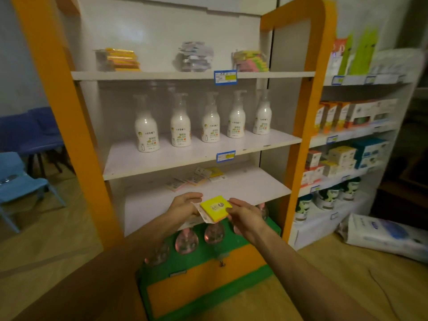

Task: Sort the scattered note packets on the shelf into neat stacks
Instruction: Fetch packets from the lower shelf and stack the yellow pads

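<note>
Both my hands hold a small stack of note packets point(214, 208) just in front of the third shelf point(254, 188); a yellow packet lies on top, with pink and white ones beneath. My left hand point(184, 205) grips the stack's left side. My right hand point(245, 214) pinches its right edge. Several loose packets point(196, 178) in yellow, pink and white lie scattered at the back of that shelf. On the top shelf stand three stacks: yellow-orange point(122, 60), white point(194, 56) and pink-green point(251, 61).
White pump bottles point(180, 122) line the second shelf. Pink round bottles point(186, 240) sit on the green and orange base below my hands. A white rack of boxes point(352, 135) stands to the right, blue chairs point(20, 179) to the left, and a white bag point(384, 235) lies on the floor.
</note>
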